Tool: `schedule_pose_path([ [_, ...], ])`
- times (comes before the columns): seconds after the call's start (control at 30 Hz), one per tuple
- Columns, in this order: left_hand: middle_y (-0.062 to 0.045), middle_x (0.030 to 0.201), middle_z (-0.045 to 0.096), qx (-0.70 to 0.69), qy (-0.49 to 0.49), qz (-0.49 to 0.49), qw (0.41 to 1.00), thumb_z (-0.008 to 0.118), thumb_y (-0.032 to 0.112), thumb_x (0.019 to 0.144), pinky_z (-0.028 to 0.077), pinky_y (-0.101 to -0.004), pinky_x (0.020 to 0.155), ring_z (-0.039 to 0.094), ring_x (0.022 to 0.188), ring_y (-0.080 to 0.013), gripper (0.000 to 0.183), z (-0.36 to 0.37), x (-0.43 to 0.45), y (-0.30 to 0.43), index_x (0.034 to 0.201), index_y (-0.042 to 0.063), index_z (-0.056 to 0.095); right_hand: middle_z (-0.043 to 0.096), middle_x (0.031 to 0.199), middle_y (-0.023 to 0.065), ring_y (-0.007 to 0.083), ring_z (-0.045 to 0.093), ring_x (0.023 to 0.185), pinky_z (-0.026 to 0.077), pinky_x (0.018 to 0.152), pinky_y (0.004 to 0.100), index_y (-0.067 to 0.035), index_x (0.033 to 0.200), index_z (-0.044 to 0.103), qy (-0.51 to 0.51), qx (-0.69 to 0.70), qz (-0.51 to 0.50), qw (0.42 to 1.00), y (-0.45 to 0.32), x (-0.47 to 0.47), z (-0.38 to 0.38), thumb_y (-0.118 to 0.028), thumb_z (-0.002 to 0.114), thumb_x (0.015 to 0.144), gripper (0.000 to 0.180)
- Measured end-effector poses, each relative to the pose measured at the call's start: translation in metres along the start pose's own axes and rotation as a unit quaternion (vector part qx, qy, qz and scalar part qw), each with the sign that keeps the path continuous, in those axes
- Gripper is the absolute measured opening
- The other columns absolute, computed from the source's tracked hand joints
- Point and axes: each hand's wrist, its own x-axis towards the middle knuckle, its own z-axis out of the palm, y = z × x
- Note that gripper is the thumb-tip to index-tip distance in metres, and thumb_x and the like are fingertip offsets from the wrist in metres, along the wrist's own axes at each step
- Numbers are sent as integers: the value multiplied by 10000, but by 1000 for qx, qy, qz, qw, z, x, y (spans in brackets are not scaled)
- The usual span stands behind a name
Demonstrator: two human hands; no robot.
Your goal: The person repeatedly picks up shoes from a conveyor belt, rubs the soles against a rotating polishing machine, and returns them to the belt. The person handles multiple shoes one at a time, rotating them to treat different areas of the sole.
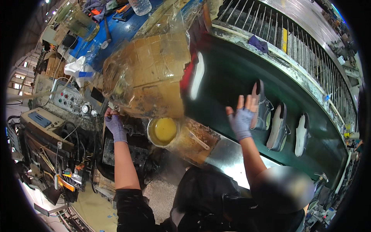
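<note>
My left hand [116, 127], in a grey-purple fingerless glove, reaches to the machine at the lower left corner of a brown cardboard hood [159, 63]. Its fingertips are bent there against a small pale part; their exact grip is unclear. My right hand [243, 120], gloved alike, is held over a green conveyor belt [226, 72] with fingers apart and nothing in them. Just right of it lies a dark shoe [264, 107], its pale underside turned toward the hand. Two more shoes, a middle one [278, 127] and a right one [302, 134], lie beyond. A white shoe sole [198, 76] lies beside the hood in red light.
A pot of yellow liquid [163, 132] stands before me, with a brush [199, 141] on the stained board beside it. Left are a control panel [72, 101] and cables. A blue table [121, 32] holds tools and a jar [82, 24]. Metal bars [266, 20] run behind the belt.
</note>
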Motion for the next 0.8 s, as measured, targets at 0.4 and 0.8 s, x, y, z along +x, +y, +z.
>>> schedule_pose_path([
  [0.4, -120, 1416, 559, 233, -119, 100, 960, 618, 14, 932, 465, -414, 1077, 579, 1214, -288, 490, -42, 58, -77, 1394, 9, 456, 469, 1388, 261, 409, 487, 1292, 429, 1087, 479, -54, 1439, 361, -266, 234, 444, 823, -201, 183, 135, -380, 810, 774, 866],
  [0.8, 8, 1404, 430, 27, -98, -11, 995, 657, 135, 960, 453, -295, 807, 510, 1088, -140, 678, -25, -36, -5, 1562, 139, 344, 631, 1262, 165, 299, 611, 1163, 495, 1009, 408, -94, 1433, 486, -195, 754, 336, 529, -106, 111, 94, -492, 704, 900, 700],
])
